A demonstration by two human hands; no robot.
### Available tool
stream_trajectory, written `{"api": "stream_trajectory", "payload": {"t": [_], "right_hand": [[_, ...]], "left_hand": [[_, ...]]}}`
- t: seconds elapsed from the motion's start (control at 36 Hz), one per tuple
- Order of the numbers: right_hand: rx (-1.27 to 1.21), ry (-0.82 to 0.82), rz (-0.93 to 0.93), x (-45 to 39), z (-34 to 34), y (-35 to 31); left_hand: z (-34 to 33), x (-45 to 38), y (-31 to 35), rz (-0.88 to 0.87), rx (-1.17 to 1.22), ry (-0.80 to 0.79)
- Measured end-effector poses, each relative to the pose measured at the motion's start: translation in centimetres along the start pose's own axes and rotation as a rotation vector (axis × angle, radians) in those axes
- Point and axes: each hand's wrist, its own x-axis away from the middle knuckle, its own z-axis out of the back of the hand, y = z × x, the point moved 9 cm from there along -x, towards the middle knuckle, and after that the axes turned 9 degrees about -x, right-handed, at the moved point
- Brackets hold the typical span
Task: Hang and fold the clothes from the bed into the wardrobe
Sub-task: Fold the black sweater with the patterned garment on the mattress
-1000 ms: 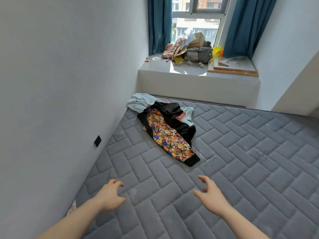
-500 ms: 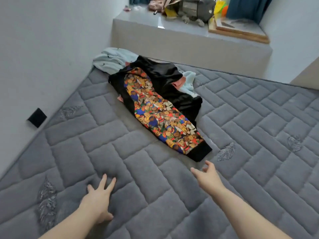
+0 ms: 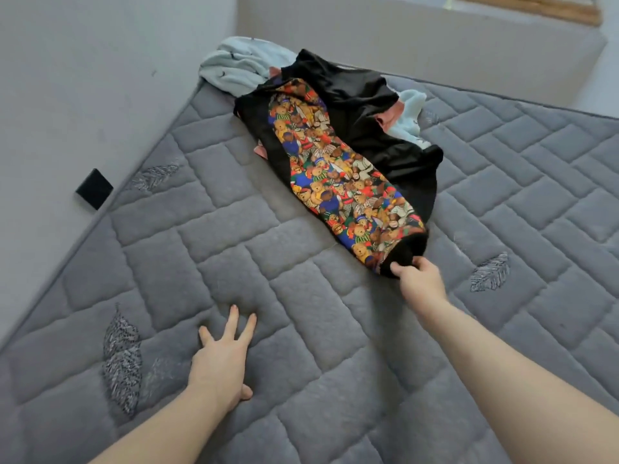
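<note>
We see the right hand (image 3: 420, 279) pinching the black cuff (image 3: 407, 254) of the garment (image 3: 341, 172), thumb and fingers curled onto the fabric at its near end. The left hand (image 3: 219, 361) lies flat on the mattress (image 3: 268, 296), fingers straight and spread, holding nothing and well apart from the clothing.

Around the grip we find bare quilted grey surface on every near side: between the two hands, to the right of the cuff, and toward us. The mattress's left edge runs diagonally along the wall (image 3: 83, 78), where a small black plate (image 3: 94, 189) sits just above it (the tightest side). The far edge meets a pale ledge (image 3: 402, 35).

The garment stretches from the cuff away toward the far left corner, lying flat on the mattress. Its middle panel carries a crowded, bright teddy-bear print, bordered in black, with crumpled black cloth bunched to its right. Beneath and behind it lie a pale blue piece (image 3: 237, 67) and a bit of pink fabric (image 3: 385, 120).
</note>
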Motion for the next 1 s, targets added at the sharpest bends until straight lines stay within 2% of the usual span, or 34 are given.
{"api": "stream_trajectory", "payload": {"t": [0.11,0.28,0.36,0.5,0.61,0.72,0.83,0.94,1.0], "right_hand": [[0.236,-0.268,0.130,7.4,-2.4,-1.0],[0.501,-0.314,0.288,18.3,-0.4,-2.2],[0.503,-0.354,0.267,22.9,1.6,-2.9],[0.363,-0.405,0.098,31.4,5.1,-5.9],[0.378,-0.477,0.120,38.9,7.8,-10.2],[0.388,-0.514,0.239,46.0,10.5,-14.0],[0.432,-0.570,0.391,51.6,12.9,-16.5],[0.472,-0.514,0.500,55.4,15.7,-17.7],[0.455,-0.445,0.473,56.3,17.6,-17.2]], "left_hand": [[0.5,0.6,-0.1,0.000,0.018,-0.048],[1.4,3.8,-1.4,-0.084,0.246,-0.156],[3.5,7.8,-1.6,-0.125,0.403,-0.064],[10.2,16.6,-0.8,-0.282,0.536,0.138],[17.5,24.1,-1.0,-0.388,0.626,0.324],[23.0,31.7,0.6,-0.577,0.551,0.426],[24.4,38.1,3.7,-0.824,0.354,0.350],[25.1,42.5,5.4,-0.941,0.148,0.317],[26.5,44.2,4.9,-0.937,0.235,0.374]]}}
